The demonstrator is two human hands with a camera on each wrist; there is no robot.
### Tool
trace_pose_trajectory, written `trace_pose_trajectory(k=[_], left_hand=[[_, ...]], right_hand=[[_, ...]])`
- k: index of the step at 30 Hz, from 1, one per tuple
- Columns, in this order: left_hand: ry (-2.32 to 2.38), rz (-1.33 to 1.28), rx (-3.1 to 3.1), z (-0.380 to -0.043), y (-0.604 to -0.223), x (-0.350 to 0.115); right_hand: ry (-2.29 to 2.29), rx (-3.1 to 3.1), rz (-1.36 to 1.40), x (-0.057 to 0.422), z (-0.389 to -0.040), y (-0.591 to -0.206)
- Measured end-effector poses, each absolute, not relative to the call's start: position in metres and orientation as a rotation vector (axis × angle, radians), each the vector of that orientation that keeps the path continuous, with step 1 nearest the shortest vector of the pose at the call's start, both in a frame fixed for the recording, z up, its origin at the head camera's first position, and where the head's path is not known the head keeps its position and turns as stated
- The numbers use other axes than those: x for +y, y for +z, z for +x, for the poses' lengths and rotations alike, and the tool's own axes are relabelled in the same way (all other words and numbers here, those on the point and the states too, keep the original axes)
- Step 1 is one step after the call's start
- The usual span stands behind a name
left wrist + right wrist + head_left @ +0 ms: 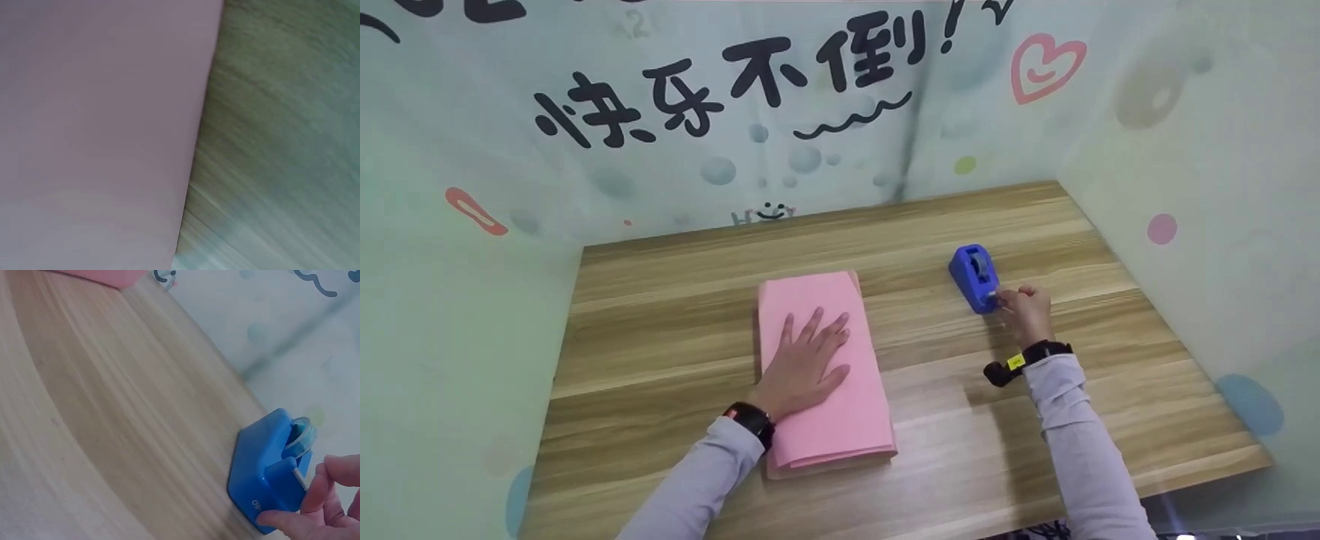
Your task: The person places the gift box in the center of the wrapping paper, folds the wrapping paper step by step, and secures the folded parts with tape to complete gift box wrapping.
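Note:
A pink paper lies folded over a flat brownish object, whose edge shows below the paper and at its far right corner. My left hand rests palm down on the paper, fingers spread; the left wrist view shows only the pink paper and its straight edge. To the right stands a blue tape dispenser with a roll of clear tape. My right hand is at its cutter end, thumb and forefinger pinching the tape's end, another fingertip touching the dispenser's front.
The wooden tabletop reaches a printed backdrop at the back, with pale walls at both sides. Dark cables show below the table's front edge. A dark band with a camera sits on each wrist.

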State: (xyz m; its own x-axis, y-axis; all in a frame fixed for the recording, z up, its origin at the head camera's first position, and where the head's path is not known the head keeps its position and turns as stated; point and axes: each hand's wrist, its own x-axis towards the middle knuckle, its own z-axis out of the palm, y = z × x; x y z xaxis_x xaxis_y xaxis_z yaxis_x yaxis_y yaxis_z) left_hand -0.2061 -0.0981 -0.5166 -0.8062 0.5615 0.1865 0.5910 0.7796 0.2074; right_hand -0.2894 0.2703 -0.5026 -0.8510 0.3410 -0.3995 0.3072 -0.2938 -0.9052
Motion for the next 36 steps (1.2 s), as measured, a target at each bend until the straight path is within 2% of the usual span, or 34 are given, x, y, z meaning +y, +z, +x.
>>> trace_pose_trajectory(k=[14, 32, 36], left_hand=[[-0.434, -0.934, -2.829, -0.205, -0.513, -0.097], [-0.413, -0.930, -2.817, -0.204, -0.515, -0.100], [-0.394, -0.933, -2.836, -0.204, -0.516, -0.099]], right_hand=[[2.489, -1.562, -0.749, 0.272, -0.279, -0.517], [2.339, -1.830, -0.874, 0.271, -0.287, -0.527], [2.180, -2.018, -0.860, 0.271, -0.286, -0.533]])
